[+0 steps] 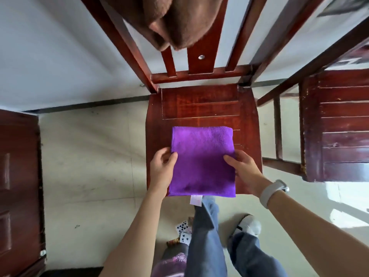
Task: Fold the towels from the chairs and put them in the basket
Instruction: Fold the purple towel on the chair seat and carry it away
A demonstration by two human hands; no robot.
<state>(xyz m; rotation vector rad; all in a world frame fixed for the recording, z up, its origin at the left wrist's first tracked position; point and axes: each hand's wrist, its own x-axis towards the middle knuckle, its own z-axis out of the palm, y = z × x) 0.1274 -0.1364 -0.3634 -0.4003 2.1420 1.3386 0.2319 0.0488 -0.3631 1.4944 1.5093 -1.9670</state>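
A purple towel (202, 156), folded into a neat rectangle, lies on the front half of a dark red wooden chair seat (201, 102). A small white label hangs from its near edge. My left hand (162, 168) pinches the towel's left edge, thumb on top. My right hand (242, 168) grips the right edge the same way, thumb on the cloth and fingers underneath. A brown towel (175, 21) hangs over the top of the chair's backrest. No basket is in view.
A second wooden chair (339, 124) stands close on the right. A dark wooden door or cabinet (19, 186) fills the left edge. Playing cards (182, 230) and a purple plastic bag (171, 264) lie on the floor by my legs.
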